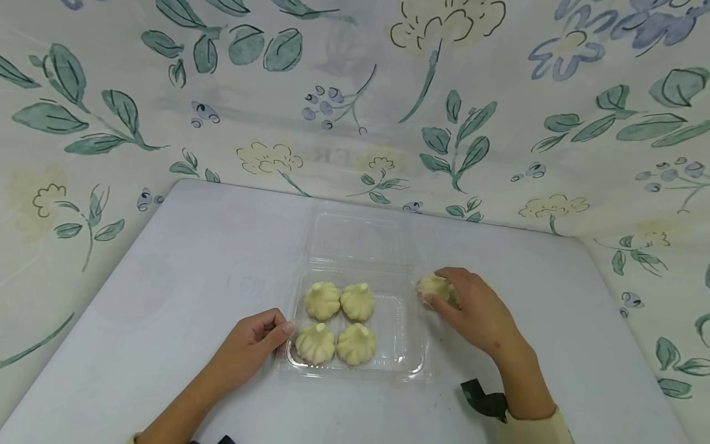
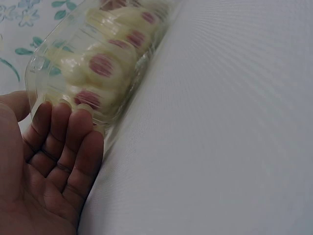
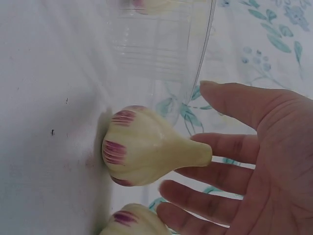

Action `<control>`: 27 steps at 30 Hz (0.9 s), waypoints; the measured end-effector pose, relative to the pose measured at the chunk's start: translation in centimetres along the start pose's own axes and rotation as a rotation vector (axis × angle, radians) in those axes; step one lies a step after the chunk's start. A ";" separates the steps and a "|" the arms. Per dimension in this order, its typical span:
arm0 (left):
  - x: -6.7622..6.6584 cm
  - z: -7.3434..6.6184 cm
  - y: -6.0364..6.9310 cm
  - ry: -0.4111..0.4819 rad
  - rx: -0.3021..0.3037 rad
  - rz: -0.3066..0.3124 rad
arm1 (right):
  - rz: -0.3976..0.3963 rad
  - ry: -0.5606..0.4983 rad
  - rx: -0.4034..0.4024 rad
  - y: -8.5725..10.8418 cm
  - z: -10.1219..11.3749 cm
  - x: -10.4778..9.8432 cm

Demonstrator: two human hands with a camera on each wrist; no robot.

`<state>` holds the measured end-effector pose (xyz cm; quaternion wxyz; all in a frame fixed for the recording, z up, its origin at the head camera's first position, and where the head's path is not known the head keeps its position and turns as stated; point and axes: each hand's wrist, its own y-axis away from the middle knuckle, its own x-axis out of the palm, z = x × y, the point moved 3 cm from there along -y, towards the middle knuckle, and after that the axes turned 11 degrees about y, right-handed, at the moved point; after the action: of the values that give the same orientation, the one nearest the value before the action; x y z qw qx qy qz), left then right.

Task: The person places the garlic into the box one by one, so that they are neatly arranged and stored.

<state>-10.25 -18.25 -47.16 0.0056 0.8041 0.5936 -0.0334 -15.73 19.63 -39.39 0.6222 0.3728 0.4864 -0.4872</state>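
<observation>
The person's left hand [image 1: 252, 339] pinches a clear plastic hinged box [image 1: 391, 327]; the right hand [image 1: 481, 313] arches, fingers loosely parted, around a cream, purple-streaked garlic bulb [image 3: 142, 152].

Four garlic bulbs [image 1: 357, 302] sit in the clamshell tray's [image 1: 391, 327] left part, lid [image 1: 355, 240] behind, all on table [image 1: 166, 296]. Left hand [image 1: 255, 339] is at tray's left edge; right hand [image 1: 477, 308] by loose bulbs [image 3: 142, 149] right of tray.

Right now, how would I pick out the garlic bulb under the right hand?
On the white table, find the clear box holding four bulbs. Right of it, the right hand is over the garlic bulb. Unlike those four, it sits outside; unlike the other loose bulb, it is nearer the box.
</observation>
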 end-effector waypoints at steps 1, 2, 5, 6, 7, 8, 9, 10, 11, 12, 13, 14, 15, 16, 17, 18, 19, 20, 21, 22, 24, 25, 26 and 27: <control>0.0 0.0 0.0 0.000 0.000 0.001 | 0.011 -0.002 0.006 0.0 -0.1 0.0; 0.0 0.0 0.0 0.000 0.000 0.002 | 0.019 -0.004 0.010 0.0 -0.1 0.1; 0.0 0.0 0.0 -0.001 -0.003 0.001 | 0.033 -0.008 0.013 0.0 -0.2 0.1; 0.0 0.0 0.0 -0.002 -0.005 0.000 | 0.035 -0.010 0.012 0.0 -0.3 0.2; 0.0 0.0 0.0 -0.003 -0.006 -0.002 | 0.037 -0.012 0.009 0.0 -0.3 0.2; 0.0 0.0 0.0 -0.004 -0.008 -0.003 | 0.038 -0.014 0.008 0.0 -0.3 0.2; 0.0 0.0 0.0 -0.004 -0.010 -0.004 | 0.039 -0.016 0.007 0.0 -0.3 0.2; 0.0 0.0 0.0 -0.004 -0.012 -0.005 | 0.040 -0.018 0.006 0.0 -0.3 0.2; 0.0 0.0 0.0 -0.004 -0.014 -0.005 | 0.041 -0.020 0.004 0.0 -0.3 0.3; 0.0 0.0 0.0 -0.003 -0.015 -0.005 | 0.042 -0.020 0.001 0.0 -0.3 0.3; 0.0 0.0 0.0 -0.003 -0.016 -0.005 | 0.042 -0.020 -0.001 0.0 -0.4 0.3; 0.0 0.0 0.0 -0.003 -0.017 -0.005 | 0.042 -0.020 -0.003 0.0 -0.4 0.4; 0.0 0.0 0.0 -0.004 -0.018 -0.005 | 0.042 -0.020 -0.006 0.0 -0.5 0.4; 0.0 0.0 0.0 -0.005 -0.019 -0.005 | 0.040 -0.020 -0.011 0.0 -0.5 0.4; 0.0 0.0 0.0 -0.006 -0.019 -0.006 | 0.038 -0.019 -0.016 0.0 -0.5 0.4; 0.0 0.0 0.1 -0.007 -0.019 -0.006 | 0.038 -0.019 -0.018 0.0 -0.6 0.5; 0.0 0.0 0.1 -0.007 -0.020 -0.007 | 0.040 -0.019 -0.017 0.0 -0.6 0.5; 0.0 0.0 0.1 -0.007 -0.019 -0.006 | 0.042 -0.020 -0.016 0.1 -0.7 0.5; 0.0 0.0 0.1 -0.006 -0.019 -0.006 | 0.043 -0.020 -0.016 0.1 -0.7 0.6; 0.0 0.0 0.1 -0.006 -0.018 -0.005 | 0.044 -0.019 -0.016 0.1 -0.7 0.6; 0.0 0.0 0.1 -0.005 -0.015 -0.004 | 0.051 -0.018 -0.006 0.0 -0.7 0.7; 0.0 0.0 0.1 -0.004 -0.014 -0.004 | 0.053 -0.016 -0.001 0.0 -0.7 0.8; 0.0 0.0 0.1 -0.004 -0.013 -0.004 | 0.054 -0.015 0.003 0.0 -0.7 0.9; 0.0 0.0 0.1 -0.004 -0.013 -0.004 | 0.054 -0.012 0.006 -0.1 -0.8 0.9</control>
<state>-10.16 -18.24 -47.14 0.0118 0.8028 0.5954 -0.0313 -15.92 20.09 -40.48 0.6368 0.3848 0.4709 -0.4740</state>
